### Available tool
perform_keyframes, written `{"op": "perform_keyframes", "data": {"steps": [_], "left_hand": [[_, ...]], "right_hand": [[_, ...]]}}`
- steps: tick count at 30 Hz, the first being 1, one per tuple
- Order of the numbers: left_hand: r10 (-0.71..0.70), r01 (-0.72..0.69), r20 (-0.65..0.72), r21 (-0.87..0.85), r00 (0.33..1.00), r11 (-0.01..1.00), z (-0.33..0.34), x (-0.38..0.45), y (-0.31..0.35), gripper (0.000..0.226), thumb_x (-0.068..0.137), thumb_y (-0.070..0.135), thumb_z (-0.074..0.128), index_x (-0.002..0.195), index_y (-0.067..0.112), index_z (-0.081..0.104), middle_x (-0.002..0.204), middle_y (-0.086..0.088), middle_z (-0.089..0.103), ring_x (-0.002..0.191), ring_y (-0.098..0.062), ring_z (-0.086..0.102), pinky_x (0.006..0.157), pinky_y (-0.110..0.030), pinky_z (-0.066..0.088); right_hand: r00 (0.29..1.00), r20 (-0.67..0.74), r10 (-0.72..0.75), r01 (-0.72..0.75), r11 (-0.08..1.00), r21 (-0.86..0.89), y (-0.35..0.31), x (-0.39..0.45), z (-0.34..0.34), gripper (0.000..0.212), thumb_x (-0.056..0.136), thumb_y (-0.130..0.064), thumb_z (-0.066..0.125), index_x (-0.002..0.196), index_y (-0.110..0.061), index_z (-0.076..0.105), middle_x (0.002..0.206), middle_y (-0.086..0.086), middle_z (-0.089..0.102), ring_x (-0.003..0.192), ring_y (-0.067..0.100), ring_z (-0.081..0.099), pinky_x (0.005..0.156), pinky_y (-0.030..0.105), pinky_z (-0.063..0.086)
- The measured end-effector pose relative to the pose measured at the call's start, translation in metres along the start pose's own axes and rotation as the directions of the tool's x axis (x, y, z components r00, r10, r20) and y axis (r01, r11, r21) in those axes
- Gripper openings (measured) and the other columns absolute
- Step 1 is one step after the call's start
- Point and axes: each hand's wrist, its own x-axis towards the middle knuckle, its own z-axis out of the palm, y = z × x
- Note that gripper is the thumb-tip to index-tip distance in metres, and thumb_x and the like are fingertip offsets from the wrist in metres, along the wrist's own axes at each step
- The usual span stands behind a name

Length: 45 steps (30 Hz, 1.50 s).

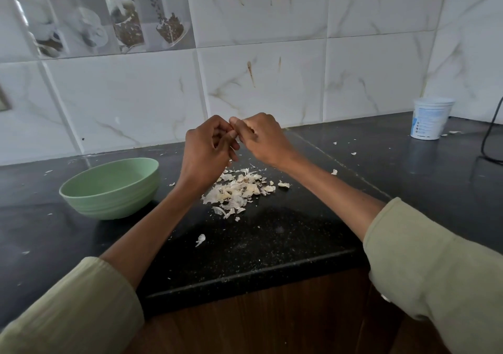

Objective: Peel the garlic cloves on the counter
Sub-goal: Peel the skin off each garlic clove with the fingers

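Both hands are raised together above the counter, the left hand (209, 146) and right hand (261, 136) meeting at curled fingertips that pinch something too hidden to make out, presumably a garlic clove. Under them a heap of papery garlic skins (239, 190) lies on the black speckled counter (272, 234), with 1 green bowl (109, 187) just left and stray flakes scattered about. Far right, a white tub (431, 118) and a black cable (490, 133) sit by the marbled tile wall (261, 86).
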Motion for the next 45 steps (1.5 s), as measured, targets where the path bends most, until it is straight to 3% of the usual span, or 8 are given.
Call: {"op": "perform_keyframes", "data": {"steps": [3,7,10,17,25,32,43,45], "left_hand": [[0.039,-0.039,0.003,0.032,0.999,0.999,0.002,0.000,-0.001,0.009,0.107,0.010,0.059,0.100,0.007,0.064,0.078,-0.005,0.071,0.059,-0.025,0.071,0.053,-0.036,0.058],[-0.010,0.017,0.055,-0.130,0.998,0.991,0.003,0.004,-0.004,0.016,0.111,0.011,0.052,0.104,0.001,0.063,0.082,-0.011,0.070,0.062,-0.027,0.069,0.053,-0.031,0.054],[-0.053,0.085,0.131,-0.254,0.990,0.964,-0.002,0.007,-0.011,0.021,0.112,0.011,0.048,0.108,-0.004,0.062,0.082,-0.014,0.068,0.063,-0.024,0.066,0.055,-0.028,0.052],[-0.135,0.182,0.186,-0.263,0.973,0.947,0.004,0.006,-0.009,0.030,0.115,0.018,0.040,0.114,-0.007,0.057,0.089,-0.011,0.069,0.067,-0.027,0.067,0.054,-0.031,0.051],[-0.153,0.238,0.238,-0.390,0.959,0.889,0.004,0.002,-0.010,0.031,0.113,0.033,0.047,0.111,0.003,0.054,0.081,-0.009,0.057,0.064,-0.019,0.057,0.056,-0.028,0.047],[-0.236,0.349,0.298,-0.422,0.925,0.837,-0.001,0.005,-0.007,0.020,0.113,0.031,0.047,0.104,0.015,0.057,0.078,-0.005,0.057,0.065,-0.019,0.054,0.056,-0.028,0.041],[-0.266,0.292,0.125,-0.311,0.956,0.904,-0.004,0.004,0.003,0.020,0.104,0.014,0.042,0.089,0.009,0.054,0.068,-0.006,0.058,0.054,-0.018,0.050,0.048,-0.027,0.036],[-0.283,0.305,0.117,-0.309,0.952,0.901,-0.005,0.005,0.001,0.020,0.103,0.014,0.043,0.087,0.011,0.054,0.069,-0.007,0.059,0.053,-0.017,0.050,0.048,-0.026,0.035]], "right_hand": [[1.000,-0.009,-0.028,0.028,0.999,-0.041,-0.005,-0.001,-0.004,0.057,0.111,-0.035,0.046,0.056,-0.019,0.050,0.043,-0.008,0.039,0.039,0.010,0.035,0.051,0.028,0.028],[0.981,0.173,0.083,-0.145,0.910,0.387,-0.010,-0.001,-0.013,0.059,0.112,-0.031,0.046,0.061,-0.004,0.048,0.049,0.007,0.036,0.042,0.013,0.029,0.050,0.024,0.031],[0.948,0.286,0.138,-0.271,0.821,0.502,-0.013,-0.004,-0.017,0.056,0.111,-0.035,0.049,0.062,-0.009,0.047,0.051,0.001,0.033,0.044,0.013,0.024,0.048,0.019,0.030],[0.951,0.240,0.195,-0.286,0.848,0.447,-0.010,-0.004,-0.016,0.057,0.111,-0.038,0.049,0.058,-0.015,0.046,0.063,0.017,0.042,0.044,0.013,0.028,0.048,0.019,0.030],[0.916,0.365,0.165,-0.350,0.773,0.529,-0.018,-0.006,-0.020,0.055,0.112,-0.035,0.047,0.060,-0.018,0.040,0.049,-0.005,0.030,0.047,0.012,0.020,0.050,0.026,0.020],[0.916,0.371,0.155,-0.354,0.747,0.562,-0.019,-0.007,-0.021,0.050,0.113,-0.033,0.044,0.065,-0.018,0.044,0.052,-0.003,0.028,0.045,0.009,0.022,0.046,0.019,0.025],[0.953,0.251,0.168,-0.249,0.907,0.339,-0.016,-0.008,-0.020,0.072,0.109,-0.059,0.035,0.082,0.002,0.062,0.055,-0.003,0.045,0.050,0.011,0.038,0.055,0.020,0.035],[0.977,0.183,0.110,-0.163,0.939,0.303,-0.009,-0.006,-0.019,0.056,0.107,-0.054,0.049,0.090,-0.004,0.068,0.064,-0.006,0.057,0.057,0.011,0.049,0.062,0.025,0.041]]}}
